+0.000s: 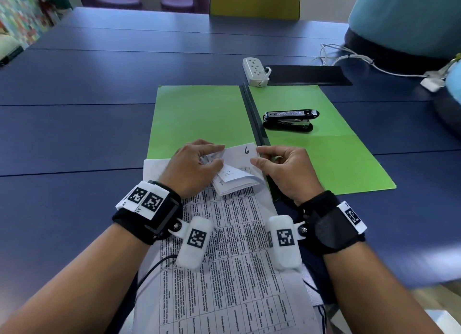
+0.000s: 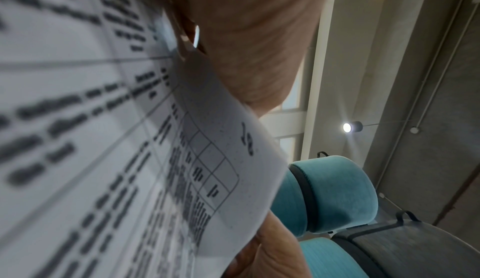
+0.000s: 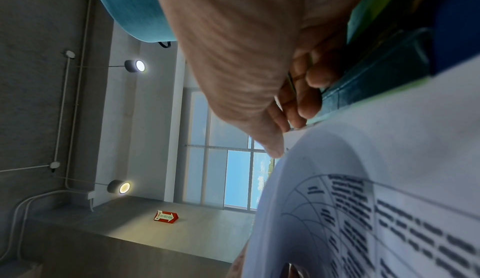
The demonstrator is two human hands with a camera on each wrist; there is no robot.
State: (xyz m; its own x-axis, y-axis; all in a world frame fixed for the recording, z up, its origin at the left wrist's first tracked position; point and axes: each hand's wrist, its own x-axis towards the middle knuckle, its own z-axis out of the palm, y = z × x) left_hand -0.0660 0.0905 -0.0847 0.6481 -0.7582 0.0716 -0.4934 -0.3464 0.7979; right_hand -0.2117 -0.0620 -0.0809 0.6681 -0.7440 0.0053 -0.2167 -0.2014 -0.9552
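A stack of printed sheets [image 1: 237, 246] with table text lies at the near table edge, partly on an open green folder [image 1: 199, 116]. Its top pages [image 1: 240, 156] are curled back, and a handwritten 6 shows on the upturned side. My left hand [image 1: 220, 155] pinches the left edge of these turned pages between thumb and fingers. At their right edge my right hand [image 1: 257, 156] pinches them the same way. In the left wrist view the printed sheet [image 2: 130, 138] runs under my thumb [image 2: 254, 56]. The right wrist view shows the curled pages [image 3: 363, 200] below my fingers [image 3: 306, 97].
A black stapler [image 1: 289, 120] lies on the folder's right half. Behind it are a white power strip [image 1: 255, 70], a black mat [image 1: 309, 75] and white cables [image 1: 349, 56]. The blue table [image 1: 74, 121] stretches left. Teal seats [image 1: 404, 16] stand at the far right.
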